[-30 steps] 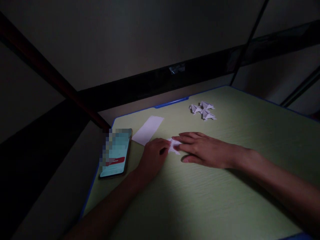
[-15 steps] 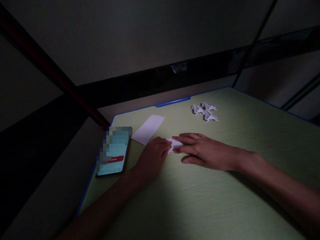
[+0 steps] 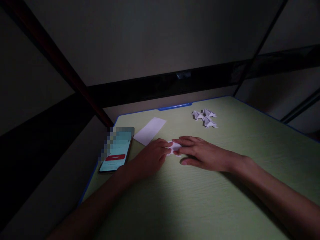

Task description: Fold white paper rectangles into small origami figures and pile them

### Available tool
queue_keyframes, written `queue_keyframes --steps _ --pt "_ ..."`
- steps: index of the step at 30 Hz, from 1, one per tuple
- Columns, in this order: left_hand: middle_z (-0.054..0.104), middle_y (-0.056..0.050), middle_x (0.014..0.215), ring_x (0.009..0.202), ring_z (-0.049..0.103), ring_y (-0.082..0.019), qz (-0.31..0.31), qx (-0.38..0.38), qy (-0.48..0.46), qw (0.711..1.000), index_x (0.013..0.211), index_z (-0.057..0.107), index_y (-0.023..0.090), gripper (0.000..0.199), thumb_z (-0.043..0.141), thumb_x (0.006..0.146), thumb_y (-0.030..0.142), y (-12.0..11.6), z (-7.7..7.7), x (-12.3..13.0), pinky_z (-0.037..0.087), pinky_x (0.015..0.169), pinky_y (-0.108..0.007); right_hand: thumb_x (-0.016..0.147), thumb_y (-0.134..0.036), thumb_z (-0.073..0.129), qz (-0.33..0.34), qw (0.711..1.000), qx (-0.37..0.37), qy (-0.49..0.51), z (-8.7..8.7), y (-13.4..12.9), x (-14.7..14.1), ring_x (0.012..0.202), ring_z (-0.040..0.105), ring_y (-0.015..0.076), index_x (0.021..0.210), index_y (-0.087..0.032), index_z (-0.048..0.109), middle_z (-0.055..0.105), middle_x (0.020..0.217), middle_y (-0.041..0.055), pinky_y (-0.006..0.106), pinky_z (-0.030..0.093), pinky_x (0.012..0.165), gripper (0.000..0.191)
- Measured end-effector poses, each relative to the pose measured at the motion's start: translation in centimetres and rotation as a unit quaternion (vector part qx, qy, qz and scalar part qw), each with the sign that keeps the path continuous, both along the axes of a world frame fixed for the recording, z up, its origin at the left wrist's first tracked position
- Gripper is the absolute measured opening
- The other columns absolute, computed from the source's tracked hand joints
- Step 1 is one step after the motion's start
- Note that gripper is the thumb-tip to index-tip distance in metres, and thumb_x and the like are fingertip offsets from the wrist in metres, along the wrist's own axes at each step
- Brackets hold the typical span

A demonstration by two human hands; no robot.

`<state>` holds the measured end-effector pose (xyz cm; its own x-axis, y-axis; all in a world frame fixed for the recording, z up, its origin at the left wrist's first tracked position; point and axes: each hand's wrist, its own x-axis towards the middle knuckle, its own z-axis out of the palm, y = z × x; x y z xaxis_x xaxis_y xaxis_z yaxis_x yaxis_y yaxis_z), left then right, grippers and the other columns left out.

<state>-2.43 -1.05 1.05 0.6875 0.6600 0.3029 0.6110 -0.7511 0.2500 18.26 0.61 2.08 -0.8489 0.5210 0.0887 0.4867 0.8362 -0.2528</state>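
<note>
A small piece of folded white paper [image 3: 176,147] lies flat on the table between my hands. My left hand [image 3: 152,158] is closed at its left end, with the index finger and thumb on the paper and the other fingers curled under. From the right, my right hand [image 3: 200,151] reaches over the paper with fingers stretched out and slightly apart. Its fingertips press on the paper's top, while its thumb rests on the table nearer to me. The fingers cover part of the folds.
A flat white paper strip [image 3: 150,130] lies beyond my left hand. Left of it, a phone [image 3: 116,151] with a lit screen sits at the table's left edge. Three folded paper figures [image 3: 205,117] stand together farther back. The pale green table [image 3: 160,206] has a blue rim, with a dark panelled wall behind.
The view has shifted a little, so the table sits slightly lower in it. My left thumb has moved onto the paper near the right hand's fingertips. The paper stays in place.
</note>
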Motion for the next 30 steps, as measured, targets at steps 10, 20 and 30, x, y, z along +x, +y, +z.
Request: queue_keyframes --steps 10,20,30 --pt "0.047 -0.01 0.119 0.11 0.038 -0.017 0.01 -0.049 0.017 0.999 0.103 0.05 0.012 0.032 0.039 0.073 0.007 0.4 -0.5 0.0 0.033 0.094 -0.036 0.081 -0.035 0.043 -0.004 1.0 0.007 0.022 -0.1 0.0 0.1 0.119 0.031 0.0224 0.105 -0.017 0.053 0.042 0.125 0.0115 0.042 0.031 0.093 0.032" --pt "0.033 -0.01 0.133 0.122 0.024 -0.023 0.024 -0.061 0.076 0.995 0.123 0.034 0.016 0.053 0.04 0.078 0.043 0.0 -0.8 0.4 0.019 0.098 -0.046 0.081 -0.026 0.044 -0.037 0.996 0.066 0.045 -0.4 0.4 -0.1 0.112 0.04 0.0218 0.099 -0.012 0.058 0.05 0.116 0.0126 0.04 0.034 0.092 0.027" --pt "0.029 -0.008 0.135 0.122 0.024 -0.021 0.029 -0.067 0.081 0.994 0.124 0.033 0.017 0.055 0.037 0.078 0.046 0.1 -0.5 0.6 0.019 0.099 -0.042 0.082 -0.019 0.041 -0.04 0.998 0.018 0.046 0.0 -0.6 -0.4 0.101 0.051 0.0192 0.109 -0.009 0.051 0.053 0.11 0.0133 0.033 0.04 0.089 0.03"
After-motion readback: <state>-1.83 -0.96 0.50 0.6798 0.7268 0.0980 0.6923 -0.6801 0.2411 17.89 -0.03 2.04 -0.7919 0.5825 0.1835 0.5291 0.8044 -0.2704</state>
